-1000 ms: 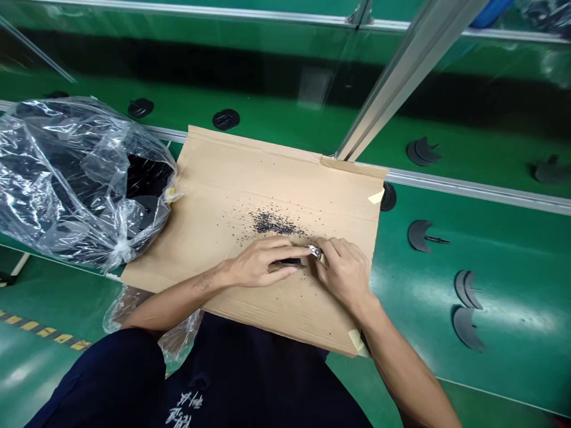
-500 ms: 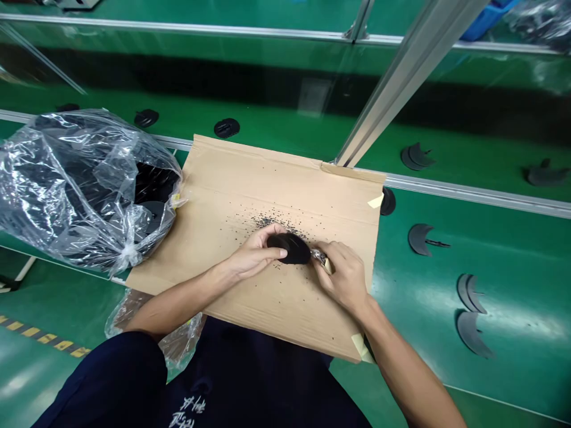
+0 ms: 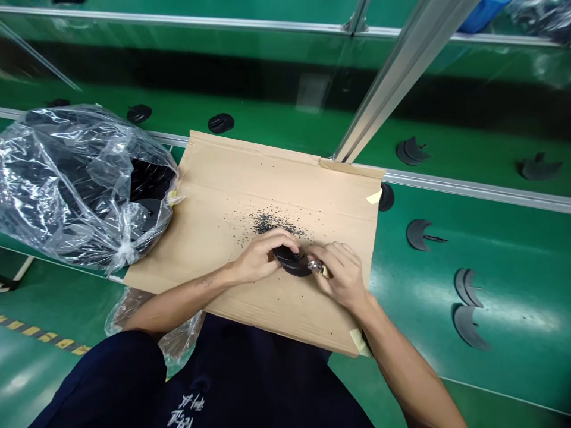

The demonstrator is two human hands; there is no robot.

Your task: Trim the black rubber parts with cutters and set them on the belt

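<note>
My left hand (image 3: 259, 257) is closed round a black round plastic part (image 3: 292, 262), holding it just above a brown cardboard sheet (image 3: 223, 184). My right hand (image 3: 343, 274) is closed on a small metal tool (image 3: 317, 267) whose tip touches the right edge of the part. A pile of small black shavings (image 3: 272, 223) lies on the cardboard just beyond my hands.
A clear plastic bag (image 3: 75, 178) full of black parts lies at the left. Loose black curved parts (image 3: 466, 288) lie on the green bench at the right, with more on the far belt (image 3: 410, 151). A slanted metal post (image 3: 392, 71) rises behind the cardboard.
My left hand has turned the black part: flat under the fingers at first, then raised with its face showing, now tilted lower against the tool. My right hand stays in place.
</note>
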